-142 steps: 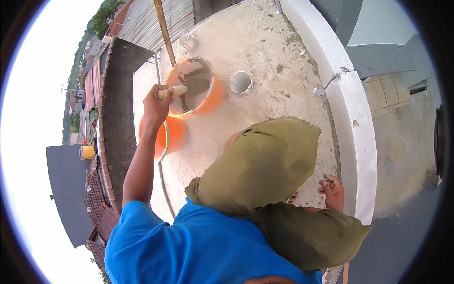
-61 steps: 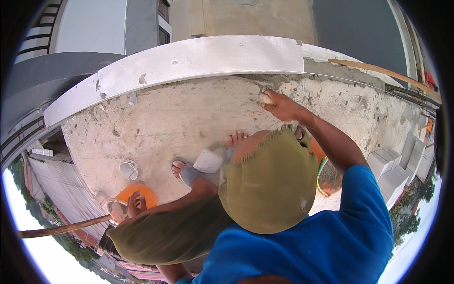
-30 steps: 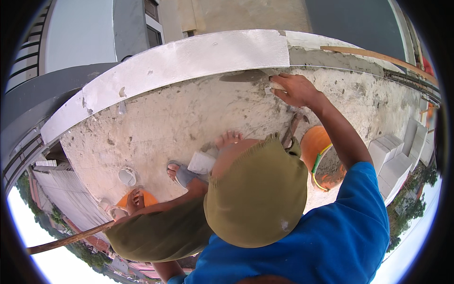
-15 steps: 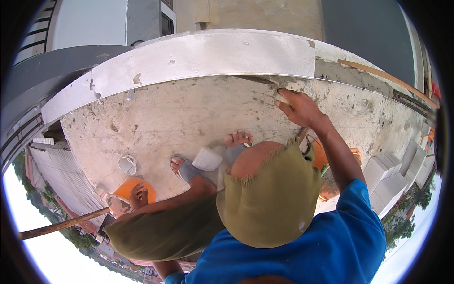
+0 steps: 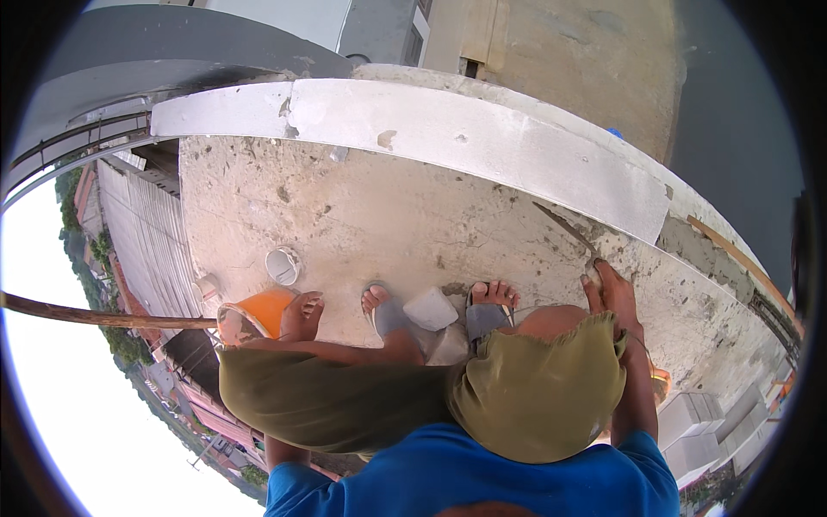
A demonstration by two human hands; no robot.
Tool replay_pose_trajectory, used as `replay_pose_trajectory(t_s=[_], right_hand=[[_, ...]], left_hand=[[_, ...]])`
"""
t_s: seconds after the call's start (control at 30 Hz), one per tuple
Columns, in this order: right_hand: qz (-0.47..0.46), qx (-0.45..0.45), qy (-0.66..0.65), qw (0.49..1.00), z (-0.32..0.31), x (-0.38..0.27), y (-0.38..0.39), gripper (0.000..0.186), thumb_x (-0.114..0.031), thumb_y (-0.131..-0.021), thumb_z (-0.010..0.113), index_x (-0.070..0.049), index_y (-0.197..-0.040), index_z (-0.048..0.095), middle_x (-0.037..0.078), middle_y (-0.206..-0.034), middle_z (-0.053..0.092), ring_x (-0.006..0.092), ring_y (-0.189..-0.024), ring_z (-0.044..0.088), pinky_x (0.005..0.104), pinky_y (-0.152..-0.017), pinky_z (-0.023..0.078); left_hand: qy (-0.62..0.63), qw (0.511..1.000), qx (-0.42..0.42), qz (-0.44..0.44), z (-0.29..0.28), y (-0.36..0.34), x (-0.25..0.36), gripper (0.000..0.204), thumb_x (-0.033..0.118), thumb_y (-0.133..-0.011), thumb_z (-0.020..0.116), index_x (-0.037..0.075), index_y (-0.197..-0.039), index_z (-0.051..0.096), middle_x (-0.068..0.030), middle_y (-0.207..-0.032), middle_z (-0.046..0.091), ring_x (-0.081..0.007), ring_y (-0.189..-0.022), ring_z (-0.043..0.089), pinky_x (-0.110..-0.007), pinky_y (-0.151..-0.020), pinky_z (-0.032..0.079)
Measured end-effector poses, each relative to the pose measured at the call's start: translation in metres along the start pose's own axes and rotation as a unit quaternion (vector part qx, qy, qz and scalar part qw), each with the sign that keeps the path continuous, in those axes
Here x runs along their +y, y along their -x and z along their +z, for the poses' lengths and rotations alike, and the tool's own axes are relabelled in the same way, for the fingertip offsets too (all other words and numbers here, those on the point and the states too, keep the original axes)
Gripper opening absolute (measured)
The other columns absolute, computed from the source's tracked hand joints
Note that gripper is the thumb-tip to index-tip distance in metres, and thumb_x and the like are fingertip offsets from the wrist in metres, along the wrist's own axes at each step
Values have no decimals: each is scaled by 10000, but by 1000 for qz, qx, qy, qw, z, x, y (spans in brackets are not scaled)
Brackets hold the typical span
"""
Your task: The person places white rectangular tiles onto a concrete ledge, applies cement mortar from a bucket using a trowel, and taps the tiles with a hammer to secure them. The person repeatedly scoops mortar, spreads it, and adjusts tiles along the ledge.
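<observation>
On the right, my right hand [image 5: 613, 297] is closed around the pale grip of what looks like a trowel [image 5: 564, 226], its long thin dark blade seen almost edge-on. The blade lies close along the foot of a low white wall [image 5: 482, 148], over rough grey mortar. Past my left shin, my left hand [image 5: 301, 316] hangs low beside an orange bucket [image 5: 265, 308], fingers extended and loosely apart. Whether its fingertips touch the bucket or floor I cannot tell. Between my sandalled feet sits a white block chunk [image 5: 431, 308], with a second pale piece [image 5: 450, 345] beside it.
A small white tub [image 5: 282, 266] stands beyond the bucket. A wooden pole [image 5: 112, 318] reaches the bucket from the left. Pale blocks [image 5: 689, 422] are stacked at lower right. A wooden strip [image 5: 732, 263] lies along the wall's right end. At far left the floor ends above roofs.
My view has turned, so the wall now slopes down to the right. My right hand and trowel sit lower in view, partly behind my knee. My left hand has shifted to the bucket's right side.
</observation>
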State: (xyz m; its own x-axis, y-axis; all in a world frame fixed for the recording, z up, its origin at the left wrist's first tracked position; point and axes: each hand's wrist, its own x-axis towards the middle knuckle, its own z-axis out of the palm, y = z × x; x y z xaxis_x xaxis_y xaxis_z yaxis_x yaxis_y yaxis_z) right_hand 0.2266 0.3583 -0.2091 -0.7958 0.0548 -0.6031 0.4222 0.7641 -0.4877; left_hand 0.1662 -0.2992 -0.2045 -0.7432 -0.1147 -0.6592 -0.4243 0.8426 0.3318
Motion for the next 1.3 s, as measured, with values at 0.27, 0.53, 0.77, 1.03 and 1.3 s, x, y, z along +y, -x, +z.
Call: replay_pose_trajectory(t_s=[0.27,0.53,0.77,1.03,1.3], right_hand=[[-126,-213,-157,956,95,-171,-136,628,-263,-1020,628,4,-1542,403,335,-1263,675,483,-1038,706,518,-922,545],[-102,-182,-116,971,125,-278,-200,677,-220,-1032,604,44,-1595,338,378,-1378,604,471,-1132,695,541,-970,559],[-98,-88,-30,991,115,-250,-152,641,-228,-1044,596,25,-1591,376,331,-1374,585,493,-1204,650,538,-1037,524],[-134,-100,-7,986,108,-302,-215,598,-278,-1072,621,-11,-1577,444,271,-1483,584,457,-1293,628,492,-1085,508],[-75,-21,42,996,78,-219,-112,544,-245,-1007,676,-61,-1483,488,283,-1263,700,515,-1012,720,565,-887,583]], left_hand=[[-16,970,153,187,5,-182,138,415,304,-1008,763,63,-1341,702,-176,-1210,720,-316,-923,736,-434,-833,594],[-41,965,203,161,17,-263,134,429,338,-993,743,61,-1311,664,-168,-1210,688,-386,-1091,699,-503,-916,565],[-95,917,364,129,-11,-255,27,379,317,-1001,731,60,-1270,654,-152,-1287,648,-386,-1273,575,-538,-1060,443],[-45,889,443,109,11,-281,10,464,389,-1031,689,80,-1370,614,-127,-1430,574,-360,-1402,464,-557,-1170,263],[-45,889,442,110,4,-278,4,540,461,-1030,677,115,-1434,584,-129,-1439,561,-366,-1411,458,-580,-1166,268]])
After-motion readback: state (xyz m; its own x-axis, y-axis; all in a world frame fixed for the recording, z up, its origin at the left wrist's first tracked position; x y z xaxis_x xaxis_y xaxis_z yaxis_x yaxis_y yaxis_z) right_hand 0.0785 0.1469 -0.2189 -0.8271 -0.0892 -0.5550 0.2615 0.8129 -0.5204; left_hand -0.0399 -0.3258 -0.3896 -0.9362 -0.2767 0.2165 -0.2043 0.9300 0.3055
